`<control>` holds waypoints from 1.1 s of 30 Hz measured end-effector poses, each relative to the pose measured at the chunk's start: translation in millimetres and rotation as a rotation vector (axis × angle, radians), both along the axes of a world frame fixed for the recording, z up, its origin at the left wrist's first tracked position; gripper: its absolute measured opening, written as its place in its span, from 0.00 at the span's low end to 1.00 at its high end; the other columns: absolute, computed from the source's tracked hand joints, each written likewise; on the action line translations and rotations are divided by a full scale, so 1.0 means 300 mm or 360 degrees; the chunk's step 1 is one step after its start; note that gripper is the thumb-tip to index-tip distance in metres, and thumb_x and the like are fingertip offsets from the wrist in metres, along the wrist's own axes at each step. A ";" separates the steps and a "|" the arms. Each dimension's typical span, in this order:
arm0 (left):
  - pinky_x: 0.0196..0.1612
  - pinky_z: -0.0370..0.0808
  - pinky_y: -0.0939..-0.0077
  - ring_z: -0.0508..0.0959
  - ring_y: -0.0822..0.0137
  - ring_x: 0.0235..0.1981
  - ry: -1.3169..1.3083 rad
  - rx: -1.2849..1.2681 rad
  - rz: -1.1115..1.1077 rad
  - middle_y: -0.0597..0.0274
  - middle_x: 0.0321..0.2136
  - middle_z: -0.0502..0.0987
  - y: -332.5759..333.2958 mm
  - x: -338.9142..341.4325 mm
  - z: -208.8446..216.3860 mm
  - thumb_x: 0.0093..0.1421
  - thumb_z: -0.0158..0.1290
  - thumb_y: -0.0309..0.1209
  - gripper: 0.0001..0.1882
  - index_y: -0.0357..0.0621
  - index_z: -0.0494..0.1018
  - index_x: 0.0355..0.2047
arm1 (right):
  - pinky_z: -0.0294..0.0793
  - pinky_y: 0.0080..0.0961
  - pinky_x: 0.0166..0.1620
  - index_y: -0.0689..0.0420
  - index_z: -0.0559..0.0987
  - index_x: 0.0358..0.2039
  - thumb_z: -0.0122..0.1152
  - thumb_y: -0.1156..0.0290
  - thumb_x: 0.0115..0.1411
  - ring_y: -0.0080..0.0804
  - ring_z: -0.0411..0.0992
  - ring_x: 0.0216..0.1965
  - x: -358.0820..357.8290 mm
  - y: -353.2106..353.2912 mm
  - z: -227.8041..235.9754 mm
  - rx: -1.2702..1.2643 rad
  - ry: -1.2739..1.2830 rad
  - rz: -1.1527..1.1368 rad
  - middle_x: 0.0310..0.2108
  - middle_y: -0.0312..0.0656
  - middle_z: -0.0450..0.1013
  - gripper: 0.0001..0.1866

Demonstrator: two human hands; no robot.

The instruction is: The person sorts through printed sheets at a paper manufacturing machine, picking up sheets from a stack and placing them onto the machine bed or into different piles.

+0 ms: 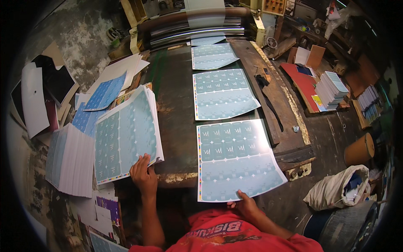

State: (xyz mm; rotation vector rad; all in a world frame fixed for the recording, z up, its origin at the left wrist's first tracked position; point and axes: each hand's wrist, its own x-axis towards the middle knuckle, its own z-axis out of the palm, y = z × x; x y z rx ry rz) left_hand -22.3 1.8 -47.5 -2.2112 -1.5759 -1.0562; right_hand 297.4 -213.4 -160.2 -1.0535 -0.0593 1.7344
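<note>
A whitish cloth sack point(323, 194) gapes open on the right, holding crumpled blue and white material point(354, 184). Behind it is a brown cylindrical bin point(359, 149), its inside hidden; nearer, a dark grey drum point(348, 230) is partly cut off by the shadowed rim of the view.

Metal rollers point(168, 39) span the far end of the worn machine table point(174, 126). Three teal printed sheets point(224, 97) lie in a line between them and the person. A black strap point(269, 103) lies along the table's right side, well apart from both hands. Further right, a stack of paper point(331, 92) sits beside a red board point(299, 82).

The nearest printed sheet point(237, 159) reaches over the table's near edge toward the red shirt point(252, 231). The right hand point(247, 206) grips its near edge, thumb on top, other fingers mostly hidden beneath. The left hand point(143, 173) touches the near right corner of the tall sheet pile point(128, 136), fingers bent over the edge; whether they pinch anything, I cannot tell.
</note>
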 end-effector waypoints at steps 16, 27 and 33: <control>0.55 0.65 0.59 0.77 0.52 0.52 -0.0241 -0.0066 -0.0016 0.58 0.46 0.81 -0.014 0.020 0.005 0.61 0.57 0.33 0.13 0.45 0.78 0.45 | 0.77 0.43 0.44 0.63 0.71 0.41 0.45 0.48 0.68 0.34 0.72 0.27 0.070 0.425 -0.064 0.0092 -0.0032 -0.0359 0.26 0.46 0.73 0.26; 0.51 0.68 0.60 0.77 0.52 0.47 -0.0500 -0.0282 -0.0161 0.56 0.43 0.80 -0.010 0.017 0.073 0.63 0.56 0.35 0.13 0.43 0.79 0.45 | 0.78 0.49 0.44 0.55 0.67 0.43 0.49 0.55 0.68 0.34 0.71 0.30 0.052 0.620 -0.088 0.0159 -0.0001 -0.0647 0.33 0.45 0.72 0.16; 0.51 0.69 0.60 0.78 0.53 0.46 -0.0623 -0.0343 -0.0105 0.56 0.38 0.82 -0.060 0.069 0.123 0.63 0.56 0.33 0.09 0.42 0.81 0.37 | 0.78 0.48 0.45 0.52 0.65 0.52 0.50 0.56 0.68 0.34 0.71 0.32 0.007 0.620 -0.014 0.0065 -0.0089 -0.0728 0.40 0.42 0.73 0.18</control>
